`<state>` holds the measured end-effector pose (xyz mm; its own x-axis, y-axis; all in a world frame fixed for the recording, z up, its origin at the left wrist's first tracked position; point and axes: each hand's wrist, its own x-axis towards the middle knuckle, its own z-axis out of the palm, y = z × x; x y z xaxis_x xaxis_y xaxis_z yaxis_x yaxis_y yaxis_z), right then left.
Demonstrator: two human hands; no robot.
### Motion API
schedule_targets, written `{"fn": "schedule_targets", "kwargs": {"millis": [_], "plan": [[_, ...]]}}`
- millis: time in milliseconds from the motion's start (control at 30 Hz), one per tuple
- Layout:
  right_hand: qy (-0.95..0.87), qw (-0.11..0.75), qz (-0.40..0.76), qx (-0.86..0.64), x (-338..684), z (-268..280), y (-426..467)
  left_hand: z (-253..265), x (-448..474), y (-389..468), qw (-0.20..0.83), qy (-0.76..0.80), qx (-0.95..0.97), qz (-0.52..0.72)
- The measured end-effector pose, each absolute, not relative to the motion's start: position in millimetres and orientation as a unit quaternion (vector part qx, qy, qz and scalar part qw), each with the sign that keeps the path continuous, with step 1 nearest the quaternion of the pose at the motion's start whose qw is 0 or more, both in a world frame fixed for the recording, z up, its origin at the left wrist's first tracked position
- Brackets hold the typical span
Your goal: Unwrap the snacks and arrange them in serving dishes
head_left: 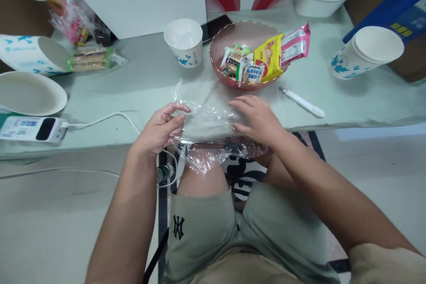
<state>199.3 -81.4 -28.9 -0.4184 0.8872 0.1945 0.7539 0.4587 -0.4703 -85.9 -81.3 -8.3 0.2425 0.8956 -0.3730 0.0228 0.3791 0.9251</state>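
Observation:
A sheet of clear, crinkled plastic film [208, 117] lies over the table's front edge, part of it hanging down above my lap. My left hand [163, 126] has its fingers curled round the film's left side, thumb and forefinger slightly apart. At the film's right side rests my right hand [256, 117], fingers spread and palm down. Just beyond the hands stands a pink glass bowl [219, 73] with a gold scalloped rim, filled with wrapped snacks [268, 60]. A white utility knife [302, 103] lies to the right of my right hand.
A paper cup [183, 44] stands left of the bowl, near a dark phone [213, 29]. Stacked cups [364, 53] lean at right. A power bank [33, 128] with a white cable [96, 120] lies at left, near a tipped paper cup [29, 53] and wrapped biscuits [89, 58].

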Motion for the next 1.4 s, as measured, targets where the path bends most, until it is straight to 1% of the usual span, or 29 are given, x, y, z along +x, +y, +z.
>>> {"fn": "schedule_targets", "kwargs": {"millis": [67, 133, 267, 333, 400, 467, 567, 633, 767, 867, 967, 1067, 1133, 1233, 1300, 1400], "plan": [[-0.799, 0.224, 0.191, -0.524, 198, -29, -81, -4, -92, -83, 0.649, 0.517, 0.454, 0.325], [-0.731, 0.287, 0.253, -0.565, 204, -26, -86, -1, -98, -85, 0.633, 0.528, 0.458, 0.333], [-0.516, 0.437, 0.413, -0.611, 223, -23, -101, -2, -105, -82, 0.587, 0.551, 0.463, 0.371], [-0.418, 0.483, 0.456, -0.620, 230, -25, -106, -6, -99, -78, 0.551, 0.568, 0.469, 0.392], [-0.346, 0.506, 0.485, -0.624, 234, -29, -108, -10, -88, -74, 0.515, 0.590, 0.472, 0.405], [-0.314, 0.514, 0.492, -0.628, 236, -33, -110, -12, -76, -72, 0.504, 0.603, 0.463, 0.410], [-0.321, 0.544, 0.431, -0.644, 238, -37, -112, -14, -66, -72, 0.527, 0.600, 0.444, 0.407], [-0.316, 0.559, 0.409, -0.648, 240, -39, -113, -15, -66, -72, 0.525, 0.599, 0.448, 0.406], [-0.312, 0.544, 0.443, -0.641, 247, -47, -114, -19, -73, -74, 0.496, 0.606, 0.457, 0.422], [-0.335, 0.528, 0.486, -0.611, 248, -49, -120, -22, -75, -75, 0.507, 0.608, 0.435, 0.430], [-0.320, 0.479, 0.562, -0.593, 243, -47, -129, -26, -74, -77, 0.523, 0.606, 0.413, 0.434], [-0.315, 0.440, 0.561, -0.626, 236, -45, -136, -24, -74, -78, 0.547, 0.617, 0.363, 0.435], [-0.333, 0.437, 0.529, -0.647, 233, -46, -139, -18, -74, -77, 0.596, 0.620, 0.306, 0.407], [-0.358, 0.426, 0.512, -0.654, 231, -48, -142, -7, -73, -73, 0.666, 0.621, 0.272, 0.311], [-0.360, 0.416, 0.520, -0.653, 232, -49, -145, -3, -71, -72, 0.661, 0.636, 0.306, 0.256], [-0.333, 0.420, 0.530, -0.657, 235, -51, -152, -5, -69, -72, 0.631, 0.647, 0.358, 0.235]]}}
